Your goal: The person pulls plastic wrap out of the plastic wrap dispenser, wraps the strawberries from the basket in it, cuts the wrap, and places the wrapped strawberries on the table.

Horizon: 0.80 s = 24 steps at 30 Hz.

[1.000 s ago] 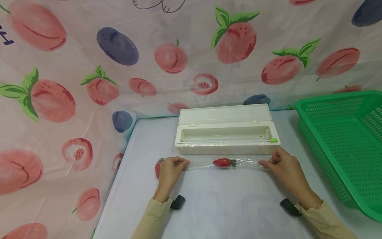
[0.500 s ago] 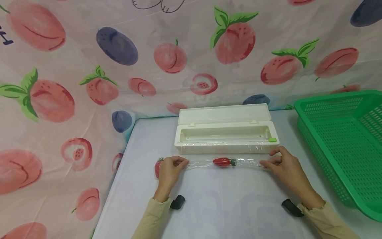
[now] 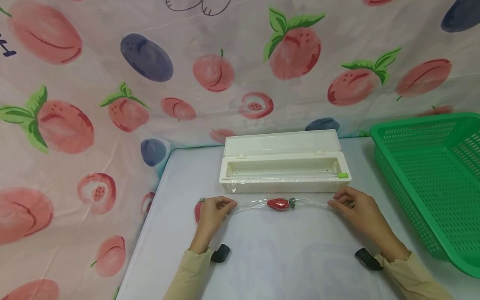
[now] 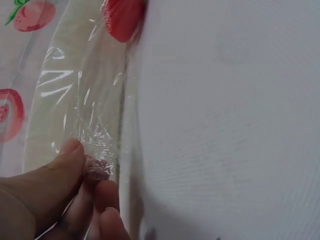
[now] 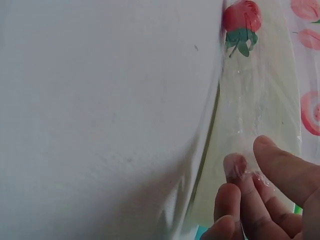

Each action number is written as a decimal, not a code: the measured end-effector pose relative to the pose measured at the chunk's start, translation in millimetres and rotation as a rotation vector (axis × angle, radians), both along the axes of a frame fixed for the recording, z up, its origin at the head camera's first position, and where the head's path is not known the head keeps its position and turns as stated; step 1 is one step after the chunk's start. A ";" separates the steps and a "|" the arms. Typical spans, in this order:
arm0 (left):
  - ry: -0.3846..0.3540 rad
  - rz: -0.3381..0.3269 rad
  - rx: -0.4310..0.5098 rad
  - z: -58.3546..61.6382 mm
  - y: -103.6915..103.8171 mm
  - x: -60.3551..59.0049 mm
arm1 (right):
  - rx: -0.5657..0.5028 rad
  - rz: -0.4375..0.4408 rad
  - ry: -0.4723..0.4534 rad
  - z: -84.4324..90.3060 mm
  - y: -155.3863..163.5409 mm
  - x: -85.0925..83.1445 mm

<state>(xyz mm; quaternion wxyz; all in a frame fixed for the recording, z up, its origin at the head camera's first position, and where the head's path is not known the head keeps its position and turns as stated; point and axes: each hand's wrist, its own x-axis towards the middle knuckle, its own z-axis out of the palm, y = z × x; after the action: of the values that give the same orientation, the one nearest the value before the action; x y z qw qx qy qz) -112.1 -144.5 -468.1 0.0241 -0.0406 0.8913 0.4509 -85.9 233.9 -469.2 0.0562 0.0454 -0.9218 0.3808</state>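
A red strawberry (image 3: 278, 203) with green leaves lies wrapped in clear cling film (image 3: 252, 204) in front of the white film dispenser. My left hand (image 3: 213, 216) pinches the gathered left end of the film between thumb and fingers. At the other end, my right hand (image 3: 358, 210) holds the film's twisted tail; in the right wrist view, film covers the fingertip (image 5: 235, 167) near the thumb. A second strawberry (image 3: 197, 211) lies beside my left hand, partly hidden by it. In the left wrist view the wrapped strawberry (image 4: 123, 17) shows at the top edge.
The film dispenser (image 3: 285, 187) stands behind with its lid up; film hangs over its front, and a green slider (image 3: 342, 175) sits at its right end. A green basket (image 3: 405, 200) stands at the right. Fruit-printed cloth (image 3: 168, 125) covers the wall.
My right fingers have shifted along the film's end, the index finger lifting and then coming down. The strawberry has turned slightly within its wrap. My left hand has stayed almost in place.
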 end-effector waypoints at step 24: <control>0.371 0.102 -0.071 33.8 13.5 2.8 | 0.025 -0.112 0.227 26.4 8.9 -11.5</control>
<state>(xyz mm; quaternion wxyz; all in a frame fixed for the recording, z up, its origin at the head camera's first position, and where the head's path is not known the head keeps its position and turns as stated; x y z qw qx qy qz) -109.3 -131.1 -434.3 -0.1650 -0.0025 0.8926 0.4196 -97.4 242.8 -442.8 0.1809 0.0374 -0.9152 0.3581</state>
